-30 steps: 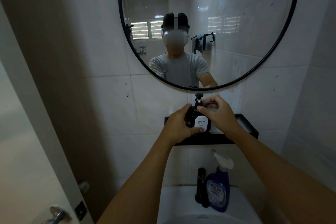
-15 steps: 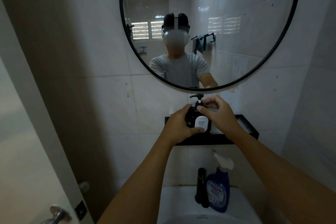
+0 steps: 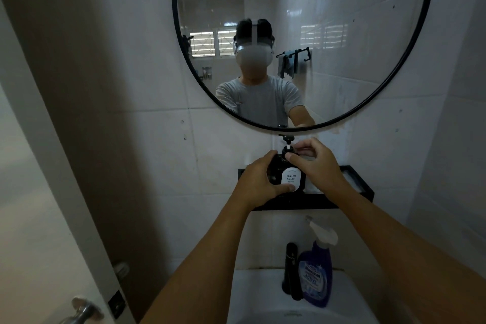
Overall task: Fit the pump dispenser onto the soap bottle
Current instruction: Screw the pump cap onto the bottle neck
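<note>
A dark soap bottle [image 3: 289, 179] with a white "HAND SOAP" label stands upright on a black wall shelf [image 3: 349, 196] under the mirror. My left hand [image 3: 259, 183] wraps its left side, thumb across the label's lower edge. The black pump dispenser [image 3: 287, 142] sits in the bottle's neck, its head raised so a white stem shows, nozzle pointing left. My right hand [image 3: 317, 163] pinches the pump's collar between thumb and fingers.
A round black-framed mirror [image 3: 410, 71] hangs close above the pump. Below the shelf, a white sink [image 3: 257, 294] carries a black faucet [image 3: 289, 268] and a blue spray bottle [image 3: 317, 271]. A door with a metal handle [image 3: 82, 313] is at the lower left.
The pump head has turned under my right hand's fingers and now stands higher with its white stem showing. My left hand has kept its hold on the bottle.
</note>
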Demonstrator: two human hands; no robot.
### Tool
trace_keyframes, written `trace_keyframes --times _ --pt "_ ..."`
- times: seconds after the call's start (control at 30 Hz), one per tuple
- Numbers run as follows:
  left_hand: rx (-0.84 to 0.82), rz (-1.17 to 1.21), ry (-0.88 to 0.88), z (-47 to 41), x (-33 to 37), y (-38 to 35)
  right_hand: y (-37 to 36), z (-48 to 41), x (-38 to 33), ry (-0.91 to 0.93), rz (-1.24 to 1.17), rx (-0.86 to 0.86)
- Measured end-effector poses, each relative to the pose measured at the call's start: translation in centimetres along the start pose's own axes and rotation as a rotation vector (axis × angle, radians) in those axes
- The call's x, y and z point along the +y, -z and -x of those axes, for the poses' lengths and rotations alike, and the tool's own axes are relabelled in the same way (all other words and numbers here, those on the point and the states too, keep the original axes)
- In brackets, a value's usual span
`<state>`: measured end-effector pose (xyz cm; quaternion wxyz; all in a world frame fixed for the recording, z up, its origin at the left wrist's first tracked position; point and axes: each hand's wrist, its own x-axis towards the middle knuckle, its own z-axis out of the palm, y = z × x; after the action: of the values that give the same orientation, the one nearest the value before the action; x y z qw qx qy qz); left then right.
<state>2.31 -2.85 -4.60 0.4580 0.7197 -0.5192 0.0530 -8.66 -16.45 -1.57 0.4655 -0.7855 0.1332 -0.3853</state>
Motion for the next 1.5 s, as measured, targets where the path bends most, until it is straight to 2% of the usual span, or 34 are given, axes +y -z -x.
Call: trace_keyframes --times 0.23,0.4,0.67,0.83,1.2,1.33,1.5 --pt "0.004 -0.009 -0.010 0.07 0.08 0.01 -0.12 -0.15 -0.08 0.066 0.060 -0.009" --pt "0.001 -0.015 -0.011 0.05 0.07 0.09 -0.09 -0.17 0.01 -0.002 -0.007 0.002" --pt "0.000 0.006 -0.006 0.09 0.04 0.04 -0.13 -0.16 -0.10 0.059 0.037 -0.013" --pt "0.001 -0.010 -0.006 0.06 0.11 0.12 -0.24 -0.24 0.05 -0.018 -0.024 -0.006" --pt "0.000 -0.008 -0.011 0.01 -0.07 0.00 -0.26 -0.25 0.20 0.049 0.058 -0.020" --pt "0.004 -0.012 -0.014 0.03 -0.03 0.02 -0.20 -0.38 0.43 -0.009 -0.006 -0.007" --pt "0.000 -0.007 -0.021 0.00 -0.09 0.05 -0.19 -0.30 0.38 0.039 0.019 -0.035"
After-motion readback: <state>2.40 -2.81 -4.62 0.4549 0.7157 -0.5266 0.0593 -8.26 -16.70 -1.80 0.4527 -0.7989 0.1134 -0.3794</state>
